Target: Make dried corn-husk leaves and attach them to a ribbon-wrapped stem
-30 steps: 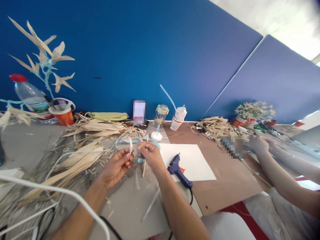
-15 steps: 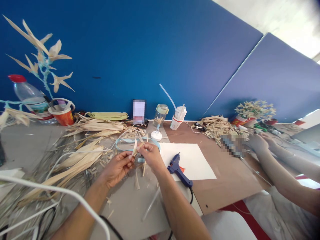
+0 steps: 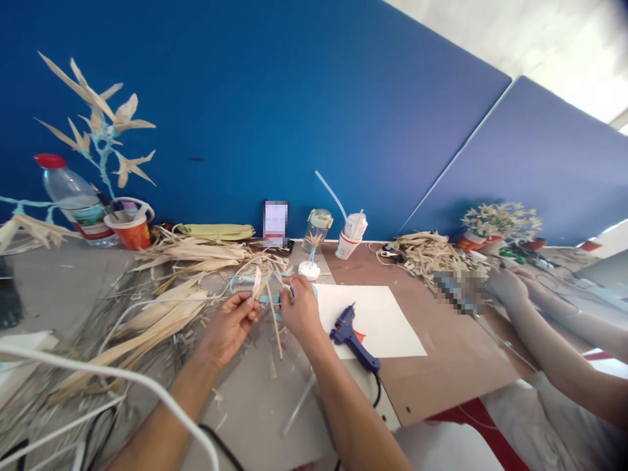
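Observation:
My left hand [image 3: 234,327] pinches a small pale corn husk piece [image 3: 256,285] between thumb and fingertips, its tip pointing up. To its right, my right hand [image 3: 300,309] is apart from the husk, with its fingers curled; what they hold, if anything, is hidden. Light blue ribbon [image 3: 269,299] lies between and behind my hands. A thin straw-coloured strip [image 3: 275,320] slants down between them. Just beyond stands a small husk flower [image 3: 313,252] on a round white base [image 3: 309,271]. A dark blue glue gun [image 3: 354,337] rests at the right on white paper [image 3: 392,320].
Dried husks [image 3: 167,304] cover the left side, behind a white cable [image 3: 147,386]. A bottle [image 3: 81,209], a red cup [image 3: 130,230], a phone [image 3: 275,222], a jar [image 3: 320,226] and a white cup [image 3: 348,245] stand along the blue partition. Another person's arms [image 3: 554,333] are at the right.
My right hand has let go of the husk piece and drawn away to the right, fingers curled. My left hand keeps hold of the husk. The whole view has shifted slightly.

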Demonstrator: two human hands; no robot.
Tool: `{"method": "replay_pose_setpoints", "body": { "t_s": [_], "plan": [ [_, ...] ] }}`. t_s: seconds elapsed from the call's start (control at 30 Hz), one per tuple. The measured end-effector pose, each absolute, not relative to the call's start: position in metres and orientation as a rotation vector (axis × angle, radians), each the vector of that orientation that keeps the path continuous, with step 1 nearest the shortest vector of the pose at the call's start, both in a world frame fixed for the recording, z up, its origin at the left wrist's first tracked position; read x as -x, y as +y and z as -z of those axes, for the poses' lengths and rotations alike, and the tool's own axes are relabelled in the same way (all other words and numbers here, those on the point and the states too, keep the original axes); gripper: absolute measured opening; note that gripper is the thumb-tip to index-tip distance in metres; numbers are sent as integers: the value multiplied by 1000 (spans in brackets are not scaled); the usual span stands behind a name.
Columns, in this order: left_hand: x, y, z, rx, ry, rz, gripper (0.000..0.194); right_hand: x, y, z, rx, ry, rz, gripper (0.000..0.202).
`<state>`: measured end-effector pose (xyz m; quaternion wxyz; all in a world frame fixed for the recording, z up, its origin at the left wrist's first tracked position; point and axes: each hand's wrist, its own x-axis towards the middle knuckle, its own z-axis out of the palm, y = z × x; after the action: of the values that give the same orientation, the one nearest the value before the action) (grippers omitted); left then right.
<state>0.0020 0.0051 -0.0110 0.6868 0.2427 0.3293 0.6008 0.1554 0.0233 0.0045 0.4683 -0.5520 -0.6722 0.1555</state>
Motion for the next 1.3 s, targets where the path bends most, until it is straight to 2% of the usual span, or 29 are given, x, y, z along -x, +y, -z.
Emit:
{"method": "replay_pose_setpoints", "body": {
  "t_s": [0.1,0.27,0.37,0.77,1.3],
  "plan": [
    [-2,5,9,-533,746,-1351,30,-156,22,-7,1335,-1636,-346,20],
    [-4,4,9,-549,743,-1356,29,-148,21,-9,1166,-1451,-1012,22],
    [-6,3,10,-565,741,-1350,28,-138,19,-7,1065,-1339,-1196,17],
    [-12,-1,11,-653,813,-1299,29,-133,18,-3,1183,-1266,-1138,16],
    [-12,3,27,-852,993,-1317,22,-135,19,1,1245,-1175,-1244,16]
  ]
}}
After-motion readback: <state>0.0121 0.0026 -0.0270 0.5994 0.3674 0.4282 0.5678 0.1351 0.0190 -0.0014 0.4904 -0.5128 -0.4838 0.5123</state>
